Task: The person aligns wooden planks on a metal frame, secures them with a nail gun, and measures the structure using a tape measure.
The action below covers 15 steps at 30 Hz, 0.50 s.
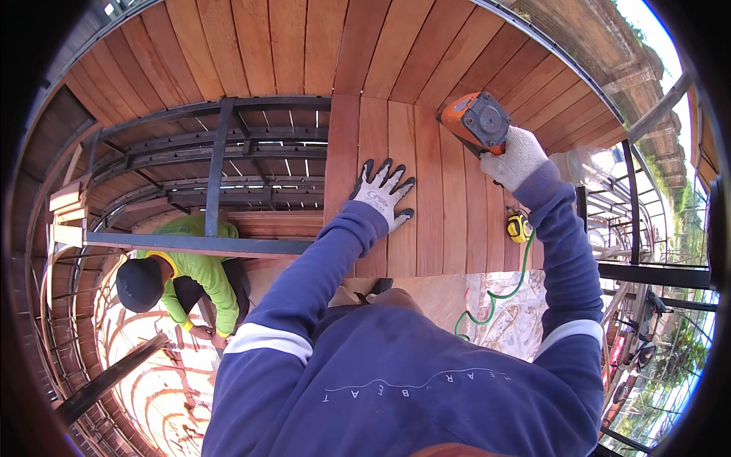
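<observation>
My left hand [384,193], in a white glove with dark fingertips, lies flat with fingers spread on the reddish wooden boards [428,221]. My right hand [518,158], also gloved, is wrapped round the handle of an orange and black nail gun [478,122]. The nail gun is over the boards, ahead and to the right of my left hand; its nose is hidden, so I cannot tell whether it touches the wood. A yellow and black tape measure [519,227] rests on the boards beside my right forearm.
A green coiled hose [493,295] hangs past the boards' near edge. Dark metal beams [217,167] frame an open gap on the left. Below it, a person in a green top and dark cap [199,263] bends forward. More boards [274,46] curve along the far side.
</observation>
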{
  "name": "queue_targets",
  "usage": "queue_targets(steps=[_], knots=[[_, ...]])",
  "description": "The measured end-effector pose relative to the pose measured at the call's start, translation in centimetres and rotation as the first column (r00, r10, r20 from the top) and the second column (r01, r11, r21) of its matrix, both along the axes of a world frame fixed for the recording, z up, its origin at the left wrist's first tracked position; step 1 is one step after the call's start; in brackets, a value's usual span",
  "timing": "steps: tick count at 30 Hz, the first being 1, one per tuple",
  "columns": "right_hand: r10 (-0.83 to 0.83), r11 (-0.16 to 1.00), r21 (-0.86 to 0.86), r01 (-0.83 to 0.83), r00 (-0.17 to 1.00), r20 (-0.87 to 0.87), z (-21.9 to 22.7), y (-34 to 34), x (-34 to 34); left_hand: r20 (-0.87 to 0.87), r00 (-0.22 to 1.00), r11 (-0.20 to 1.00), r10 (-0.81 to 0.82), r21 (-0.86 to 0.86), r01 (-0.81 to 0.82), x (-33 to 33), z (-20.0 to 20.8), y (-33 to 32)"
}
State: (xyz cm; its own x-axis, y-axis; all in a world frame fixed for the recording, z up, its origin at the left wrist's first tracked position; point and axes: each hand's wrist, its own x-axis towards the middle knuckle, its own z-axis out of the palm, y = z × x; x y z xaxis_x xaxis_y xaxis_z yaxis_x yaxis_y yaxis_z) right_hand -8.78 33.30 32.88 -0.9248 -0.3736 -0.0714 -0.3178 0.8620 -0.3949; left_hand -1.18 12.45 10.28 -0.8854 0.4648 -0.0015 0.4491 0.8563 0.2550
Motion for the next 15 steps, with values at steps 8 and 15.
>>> queue_targets(steps=[8, 15], knots=[[-0.011, 0.985, 0.175, -0.003, 0.997, 0.077, -6.2, -3.3, -8.7, 0.044, 0.999, 1.0, -0.004, -0.002, 0.004, -0.3, -0.2, -0.2], [-0.024, 0.974, 0.225, -0.009, 0.99, 0.142, -9.4, -3.7, -12.0, 0.029, 1.0, 1.0, 0.008, 0.021, -0.008, -0.2, -0.8, -0.1]])
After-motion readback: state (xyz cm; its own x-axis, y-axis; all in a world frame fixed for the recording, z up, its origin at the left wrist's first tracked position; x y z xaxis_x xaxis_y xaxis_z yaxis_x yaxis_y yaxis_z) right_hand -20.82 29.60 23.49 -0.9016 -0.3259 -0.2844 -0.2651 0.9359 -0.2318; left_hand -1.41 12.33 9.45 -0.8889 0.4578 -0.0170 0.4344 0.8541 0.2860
